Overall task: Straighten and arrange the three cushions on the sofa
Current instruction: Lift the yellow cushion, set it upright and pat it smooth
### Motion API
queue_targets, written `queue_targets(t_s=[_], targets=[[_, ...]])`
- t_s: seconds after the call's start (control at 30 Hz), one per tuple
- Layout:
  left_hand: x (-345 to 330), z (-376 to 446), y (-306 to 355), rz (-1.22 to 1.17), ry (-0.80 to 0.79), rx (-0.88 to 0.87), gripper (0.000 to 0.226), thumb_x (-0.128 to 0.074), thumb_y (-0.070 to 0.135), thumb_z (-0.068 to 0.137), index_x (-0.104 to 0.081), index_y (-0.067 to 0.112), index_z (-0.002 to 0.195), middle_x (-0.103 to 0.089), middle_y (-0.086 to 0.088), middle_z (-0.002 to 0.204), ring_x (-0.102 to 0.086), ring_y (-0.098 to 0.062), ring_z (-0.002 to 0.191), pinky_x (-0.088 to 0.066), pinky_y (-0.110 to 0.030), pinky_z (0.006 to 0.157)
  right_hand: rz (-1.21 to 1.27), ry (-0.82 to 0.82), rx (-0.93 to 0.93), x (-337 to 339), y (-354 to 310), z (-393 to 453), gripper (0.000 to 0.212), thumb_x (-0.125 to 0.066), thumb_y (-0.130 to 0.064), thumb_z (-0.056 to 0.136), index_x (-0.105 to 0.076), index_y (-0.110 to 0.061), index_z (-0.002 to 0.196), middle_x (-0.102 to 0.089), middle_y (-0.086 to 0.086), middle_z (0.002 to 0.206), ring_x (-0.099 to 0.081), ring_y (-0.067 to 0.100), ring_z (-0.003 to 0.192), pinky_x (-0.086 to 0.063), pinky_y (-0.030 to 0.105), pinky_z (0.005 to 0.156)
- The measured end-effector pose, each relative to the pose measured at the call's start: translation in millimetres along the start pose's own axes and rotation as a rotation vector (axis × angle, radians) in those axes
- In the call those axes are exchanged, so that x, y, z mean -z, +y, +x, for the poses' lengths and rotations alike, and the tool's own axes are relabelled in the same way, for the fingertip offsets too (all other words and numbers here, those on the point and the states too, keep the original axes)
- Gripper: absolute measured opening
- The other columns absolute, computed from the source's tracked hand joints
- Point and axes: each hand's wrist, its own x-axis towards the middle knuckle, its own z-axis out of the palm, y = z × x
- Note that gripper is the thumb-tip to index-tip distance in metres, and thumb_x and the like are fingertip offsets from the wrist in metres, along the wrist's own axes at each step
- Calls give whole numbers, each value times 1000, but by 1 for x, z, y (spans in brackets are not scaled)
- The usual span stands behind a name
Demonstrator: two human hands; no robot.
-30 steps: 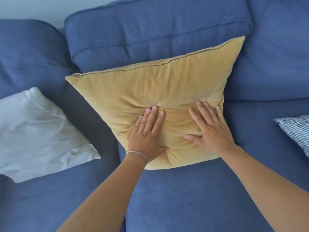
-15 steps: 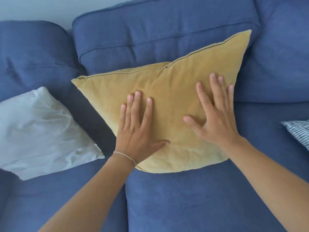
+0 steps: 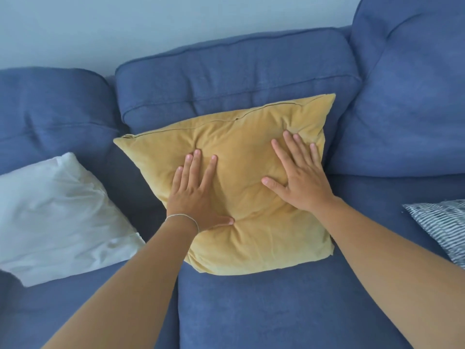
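A yellow cushion (image 3: 241, 147) leans against the middle back pad of the blue sofa (image 3: 251, 311), its lower edge on the seat. My left hand (image 3: 196, 195) lies flat on its lower left part, fingers spread. My right hand (image 3: 299, 177) presses flat on its right side, fingers spread toward the upper right corner. Neither hand grips anything. A white cushion (image 3: 57, 215) lies slumped on the left seat. A striped blue-and-white cushion (image 3: 440, 225) lies at the right edge, partly cut off by the frame.
Three blue back pads (image 3: 239, 79) run along the sofa's rear, with a pale wall (image 3: 151, 26) above. Bare seat fabric stretches in front of the yellow cushion.
Both hands slid upward across the yellow cushion, staying flat. The cushion now looks squarer and more upright against the back pad. The view has pulled back, showing more wall.
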Motion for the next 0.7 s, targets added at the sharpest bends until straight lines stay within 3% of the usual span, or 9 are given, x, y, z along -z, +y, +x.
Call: queue_targets(t_s=[0.13, 0.3, 0.4, 0.5, 0.6, 0.7], targets=[[15, -15, -11, 40, 71, -48, 156, -69, 91, 46, 22, 35, 160, 22, -9, 171, 18, -30, 159, 3, -48, 129, -16, 60, 63, 18, 14, -13, 90, -30, -78, 96, -3, -28, 167, 8, 5, 175, 6, 23, 162, 1, 56, 128], [30, -35, -44, 28, 57, 46, 159, -74, 89, 41, 18, 38, 161, 18, -10, 172, 12, -32, 160, -2, -52, 129, -30, -6, -55, 46, 35, -30, 86, -29, -73, 100, 5, -30, 166, 17, 2, 174, 8, 22, 161, -3, 55, 129], [39, -55, -49, -14, 22, 107, 153, -78, 81, 49, 16, 36, 161, 13, -11, 172, 7, -34, 160, -7, -51, 127, 16, -47, -91, 60, 22, -47, 80, -42, -53, 104, 0, -26, 167, 12, 6, 175, 4, 26, 162, -5, 53, 128], [47, -65, -41, -11, 59, 64, 138, -75, 76, 65, 7, 27, 164, 4, -15, 173, 3, -35, 161, -10, -50, 128, -6, 109, 4, 75, -7, -53, 78, -55, -31, 99, -17, -16, 165, -7, 16, 174, -8, 35, 161, -10, 56, 128], [61, -54, -23, 61, 41, -84, 126, -70, 70, 75, 6, 27, 165, 5, -8, 174, 4, -31, 161, -11, -48, 129, -59, 68, 206, 88, -34, -42, 76, -50, -42, 98, -19, -25, 165, -5, 12, 175, -4, 32, 161, -7, 55, 129], [66, -48, -14, 74, -107, -12, 123, -73, 60, 80, 12, 30, 163, 10, -3, 174, 4, -28, 161, -18, -46, 128, -142, -117, 140, 89, -31, -33, 82, -52, -51, 100, -5, -36, 165, 12, 4, 175, 9, 23, 161, 2, 54, 128]])
